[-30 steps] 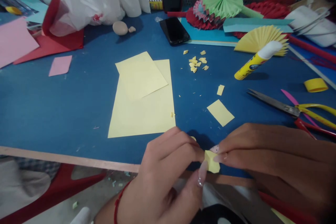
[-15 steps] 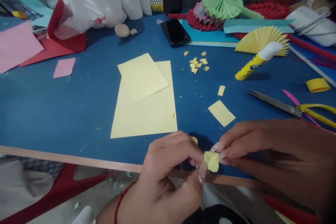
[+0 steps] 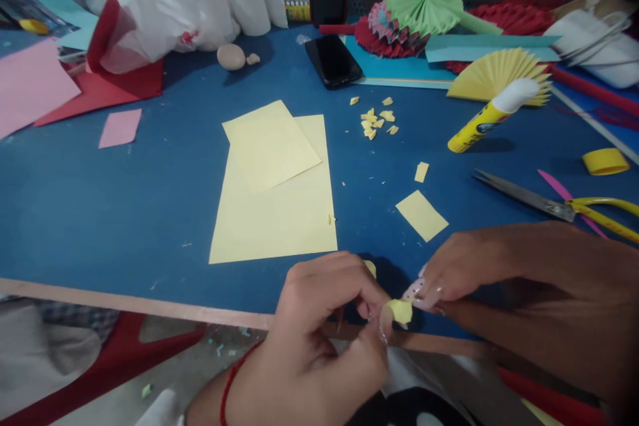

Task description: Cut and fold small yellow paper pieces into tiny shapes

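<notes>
Between my two hands, at the table's front edge, is a small yellow paper piece (image 3: 401, 311) with curled edges. My left hand (image 3: 329, 326) pinches its left side between thumb and fingers. On the other side, the fingertips of my right hand (image 3: 479, 273) are pressed together on its right edge. Another bit of yellow paper (image 3: 370, 268) peeks out behind my left fingers, mostly hidden. Beyond my hands lie a yellow paper rectangle (image 3: 422, 215), a smaller yellow scrap (image 3: 422, 172) and two overlapping yellow sheets (image 3: 274, 219).
Scissors (image 3: 524, 196) lie to the right, near a yellow cap (image 3: 606, 162) and an uncapped glue stick (image 3: 479, 125). Small yellow paper pieces (image 3: 370, 121) cluster mid-table. Behind are a phone (image 3: 333, 61), a green paper fan (image 3: 423, 3) and a white plastic bag (image 3: 170, 13). Pink paper (image 3: 32, 86) lies left.
The small yellow paper piece has tilted and shows less of its face. My right fingertips have shifted slightly on its edge; my left hand stays nearly in place.
</notes>
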The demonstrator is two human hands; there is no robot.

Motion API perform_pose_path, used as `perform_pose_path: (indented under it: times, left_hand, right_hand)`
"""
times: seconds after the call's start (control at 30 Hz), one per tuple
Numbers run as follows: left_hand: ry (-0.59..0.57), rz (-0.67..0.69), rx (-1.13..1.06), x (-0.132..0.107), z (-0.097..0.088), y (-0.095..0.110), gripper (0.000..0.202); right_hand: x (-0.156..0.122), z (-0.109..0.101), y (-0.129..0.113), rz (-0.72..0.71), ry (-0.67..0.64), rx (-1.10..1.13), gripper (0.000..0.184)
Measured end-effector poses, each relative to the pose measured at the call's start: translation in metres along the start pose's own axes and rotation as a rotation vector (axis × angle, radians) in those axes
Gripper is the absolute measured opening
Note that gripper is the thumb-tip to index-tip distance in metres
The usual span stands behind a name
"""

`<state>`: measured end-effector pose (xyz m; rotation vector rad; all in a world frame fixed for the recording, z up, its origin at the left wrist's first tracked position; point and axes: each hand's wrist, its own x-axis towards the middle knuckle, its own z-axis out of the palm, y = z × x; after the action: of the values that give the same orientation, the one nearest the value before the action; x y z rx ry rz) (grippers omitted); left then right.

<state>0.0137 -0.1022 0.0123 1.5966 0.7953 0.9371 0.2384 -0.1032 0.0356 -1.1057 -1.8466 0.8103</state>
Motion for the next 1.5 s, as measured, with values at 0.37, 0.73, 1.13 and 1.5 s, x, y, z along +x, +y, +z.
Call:
perform_pose_path:
  times: [0.37,0.73,1.13,1.5]
  left_hand:
    - [-0.015,-0.041,-0.058,-0.001,0.000,-0.002,0.017]
    - [0.032,0.031,0.013,0.001,0.004,-0.002,0.015]
    - [0.016,0.132,0.042,0.002,0.004,-0.003,0.007]
    - [0.067,0.411,0.622,-0.001,-0.004,0.000,0.026]
  right_hand:
    - [0.001,0.001,-0.004,0.342,0.047,0.203,0.017]
    - [0.000,-0.001,-0.005,0.303,0.026,0.120,0.018]
    - [0.003,0.000,-0.004,0.345,0.018,0.197,0.019]
    - [0.012,-0.003,-0.007,0.416,0.002,0.300,0.023]
